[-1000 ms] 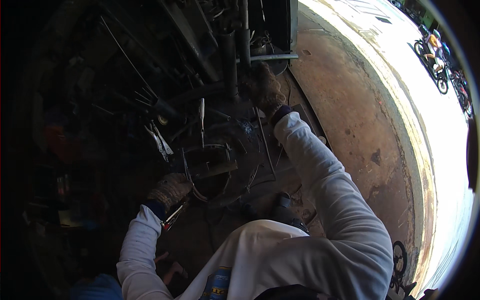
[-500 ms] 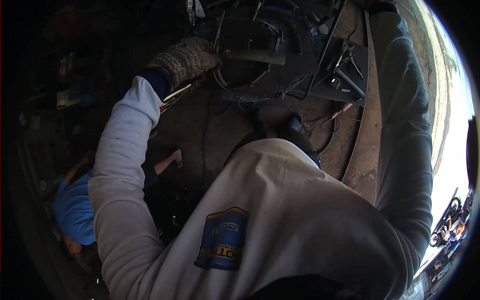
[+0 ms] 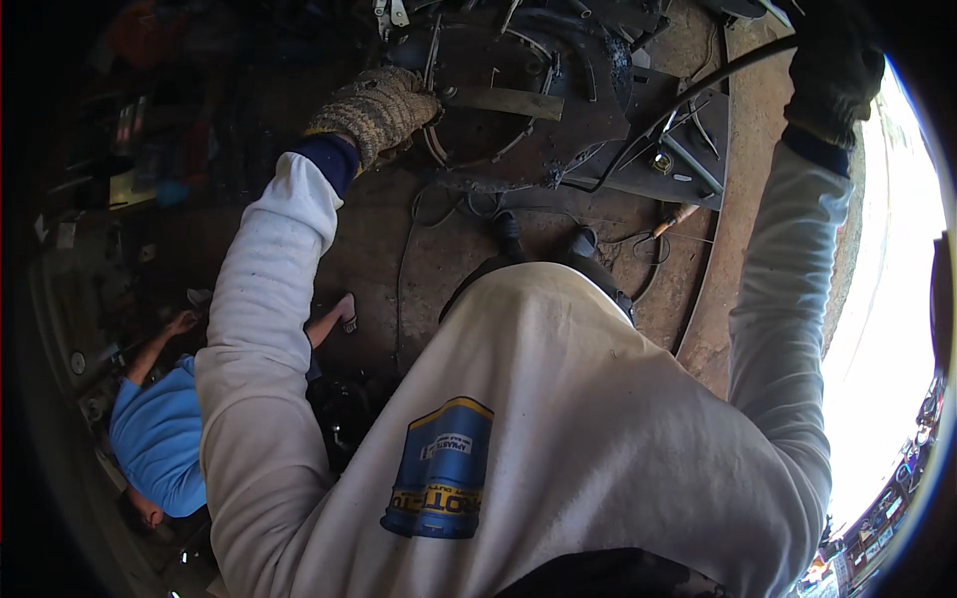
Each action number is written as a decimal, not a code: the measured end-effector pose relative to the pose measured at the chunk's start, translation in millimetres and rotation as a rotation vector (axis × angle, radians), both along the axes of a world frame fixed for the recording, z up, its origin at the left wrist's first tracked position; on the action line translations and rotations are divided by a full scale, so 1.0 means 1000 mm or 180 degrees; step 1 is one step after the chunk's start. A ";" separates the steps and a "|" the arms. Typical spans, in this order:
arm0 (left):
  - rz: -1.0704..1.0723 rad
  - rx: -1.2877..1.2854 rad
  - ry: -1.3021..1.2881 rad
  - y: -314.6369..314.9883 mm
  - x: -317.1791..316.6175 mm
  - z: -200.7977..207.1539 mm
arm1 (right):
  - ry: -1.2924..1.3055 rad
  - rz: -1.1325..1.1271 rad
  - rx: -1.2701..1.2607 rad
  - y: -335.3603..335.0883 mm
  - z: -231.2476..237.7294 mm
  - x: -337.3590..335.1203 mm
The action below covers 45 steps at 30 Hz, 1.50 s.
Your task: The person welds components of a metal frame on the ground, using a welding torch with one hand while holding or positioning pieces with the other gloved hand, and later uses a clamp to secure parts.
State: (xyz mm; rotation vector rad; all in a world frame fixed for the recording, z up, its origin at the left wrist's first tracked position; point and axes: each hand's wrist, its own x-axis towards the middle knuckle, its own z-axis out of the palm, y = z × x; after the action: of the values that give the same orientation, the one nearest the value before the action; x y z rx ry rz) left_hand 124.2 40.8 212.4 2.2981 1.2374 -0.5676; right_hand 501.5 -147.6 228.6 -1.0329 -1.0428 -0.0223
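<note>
My left hand (image 3: 382,112), in a mottled knitted glove, is closed at the left end of a flat metal bar (image 3: 503,102). The bar lies across a round opening in a dark metal workpiece (image 3: 588,135), and a curved metal strip (image 3: 435,60) rises beside my fingers. My right hand (image 3: 835,85), in a dark glove, is raised at the upper right with its fingers in deep shadow. A thick black cable (image 3: 713,82) runs up from the workpiece into that hand, which appears closed around it. Anything else in its grip cannot be made out.
Locking pliers (image 3: 391,14) sit at the workpiece's upper left. A dark metal plate (image 3: 688,184) at the right bears tools and a nut-like piece (image 3: 662,161). A wooden-handled tool (image 3: 678,219) and thin cables lie below. A person in a blue shirt (image 3: 159,434) crouches at the left.
My right hand has come down and outward from the top edge, drawing the black cable into view as an arc. My left hand stays at the bar. The view has shifted slightly.
</note>
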 end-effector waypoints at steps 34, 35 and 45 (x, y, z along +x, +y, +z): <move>-0.1951 0.0453 -0.1854 0.039 -0.033 -0.051 | 0.2257 -0.1545 -0.2536 -0.214 -0.204 -0.396; -0.2208 0.0642 -0.2040 0.037 -0.034 -0.048 | 0.2208 -0.1571 -0.2569 -0.213 -0.205 -0.401; -0.3017 0.0747 -0.1914 0.065 -0.055 -0.049 | 0.2256 -0.1139 -0.2369 -0.222 -0.208 -0.405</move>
State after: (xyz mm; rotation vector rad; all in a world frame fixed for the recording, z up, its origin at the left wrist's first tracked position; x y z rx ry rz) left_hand 68.8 105.3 163.1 2.8613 -0.1159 0.0286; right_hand 96.0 -369.3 20.2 -1.7208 -0.1839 0.4409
